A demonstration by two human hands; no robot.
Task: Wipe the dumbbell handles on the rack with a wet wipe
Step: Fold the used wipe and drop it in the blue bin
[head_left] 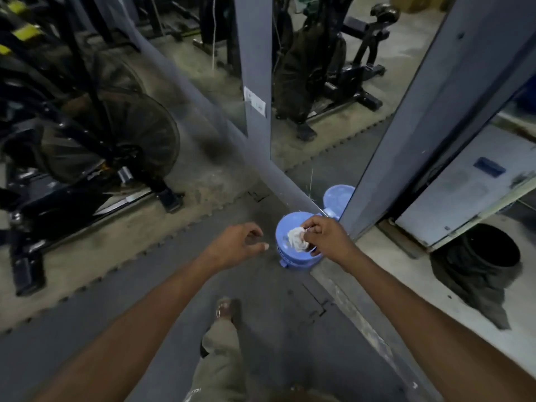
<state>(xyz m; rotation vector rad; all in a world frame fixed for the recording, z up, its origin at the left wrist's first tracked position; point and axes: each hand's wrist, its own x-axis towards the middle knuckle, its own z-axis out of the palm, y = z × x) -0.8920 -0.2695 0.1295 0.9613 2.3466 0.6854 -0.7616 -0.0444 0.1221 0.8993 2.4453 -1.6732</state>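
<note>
Fingers of the right hand pinch a crumpled white wet wipe just above a blue tub, which stands on the floor by a mirror. The left hand hovers beside the tub, loosely curled and holding nothing. The job looks barely begun: the wipe seems only now fetched, and no wiping appears done. Neither dumbbells nor rack are in view; an exercise bike stands on the left. What else the tub holds is hard to make out.
</note>
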